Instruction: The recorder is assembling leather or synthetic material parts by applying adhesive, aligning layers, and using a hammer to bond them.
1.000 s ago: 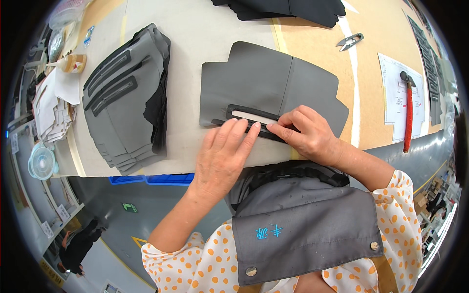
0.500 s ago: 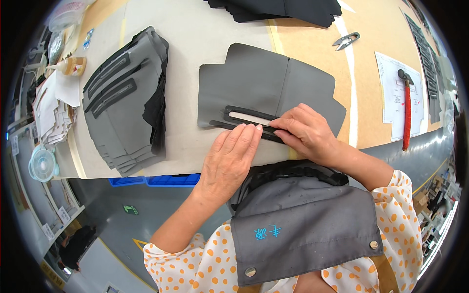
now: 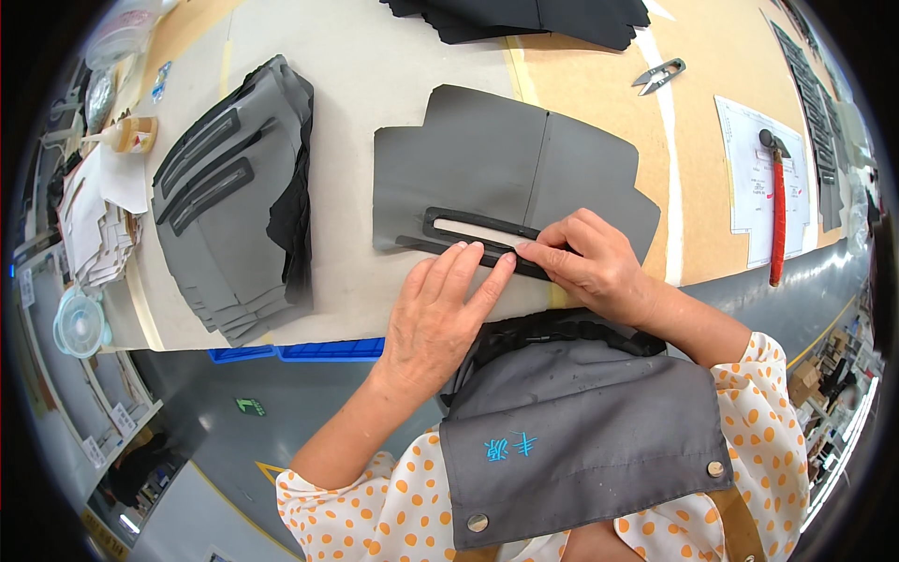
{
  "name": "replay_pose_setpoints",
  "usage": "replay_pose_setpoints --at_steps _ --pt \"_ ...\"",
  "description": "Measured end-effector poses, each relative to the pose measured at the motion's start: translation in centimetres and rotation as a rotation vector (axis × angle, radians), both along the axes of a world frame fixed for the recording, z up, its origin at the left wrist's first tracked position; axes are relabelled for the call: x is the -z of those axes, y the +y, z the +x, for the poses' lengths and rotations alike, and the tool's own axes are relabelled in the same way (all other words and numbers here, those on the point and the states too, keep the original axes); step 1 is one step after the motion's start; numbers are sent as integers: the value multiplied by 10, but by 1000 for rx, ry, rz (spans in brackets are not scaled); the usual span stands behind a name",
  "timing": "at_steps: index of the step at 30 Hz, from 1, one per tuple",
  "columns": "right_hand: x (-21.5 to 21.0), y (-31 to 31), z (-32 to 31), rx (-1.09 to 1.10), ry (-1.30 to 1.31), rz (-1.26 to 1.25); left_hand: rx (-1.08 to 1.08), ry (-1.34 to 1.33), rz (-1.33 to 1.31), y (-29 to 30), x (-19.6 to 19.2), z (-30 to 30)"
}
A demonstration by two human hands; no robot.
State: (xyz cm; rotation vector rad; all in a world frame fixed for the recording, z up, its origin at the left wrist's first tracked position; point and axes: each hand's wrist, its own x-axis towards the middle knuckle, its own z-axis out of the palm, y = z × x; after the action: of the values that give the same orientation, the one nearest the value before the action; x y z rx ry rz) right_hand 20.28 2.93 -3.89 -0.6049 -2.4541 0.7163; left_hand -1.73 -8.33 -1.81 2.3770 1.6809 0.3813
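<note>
Two hands work close together on one grey panel [image 3: 468,155], which lies flat on the bench [image 3: 342,112], under the fingers and beyond them. In the panel there is a long slot with a black border [image 3: 429,225]; its rounded end reaches to the left of the fingers, and its other end is hidden below the right hand [image 3: 595,262]. A dark narrow strip [image 3: 412,244] comes out to the left, just beside the fingertips of the left hand [image 3: 435,304].

The left fingers are stretched and lie on the lower side of the black border, with only narrow spaces between them; they do not close around anything. The right fingers are bent, with thumb and forefinger near each other at the border, just to the right of the left fingertips. I cannot tell if they pinch the material or only press it.

Well to the left of the fingers is a pile of grey panels [image 3: 239,229] with similar black-bordered slots. Far beyond the fingers lie black pieces [image 3: 524,17], and small snips [image 3: 661,77] are beyond them to the right. Farther right of the fingers, a red-handled hammer [image 3: 777,211] rests over a white sheet [image 3: 737,178].
</note>
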Motion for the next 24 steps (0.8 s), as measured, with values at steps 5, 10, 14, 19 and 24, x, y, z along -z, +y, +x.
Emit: replay_pose_setpoints --at_steps 5,10,14,19,24 --pt "-1 3 3 -53 -32 78 -4 2 16 -1 2 0" --pt "-4 6 5 -149 -58 174 -11 6 17 -1 1 1" --pt "-3 8 5 -171 -67 242 -7 4 17 -1 2 1" --pt "-3 9 4 -181 -71 289 -27 -38 -2 -2 4 0" --pt "-1 8 5 -176 -66 311 -24 -29 -17 4 -1 0"
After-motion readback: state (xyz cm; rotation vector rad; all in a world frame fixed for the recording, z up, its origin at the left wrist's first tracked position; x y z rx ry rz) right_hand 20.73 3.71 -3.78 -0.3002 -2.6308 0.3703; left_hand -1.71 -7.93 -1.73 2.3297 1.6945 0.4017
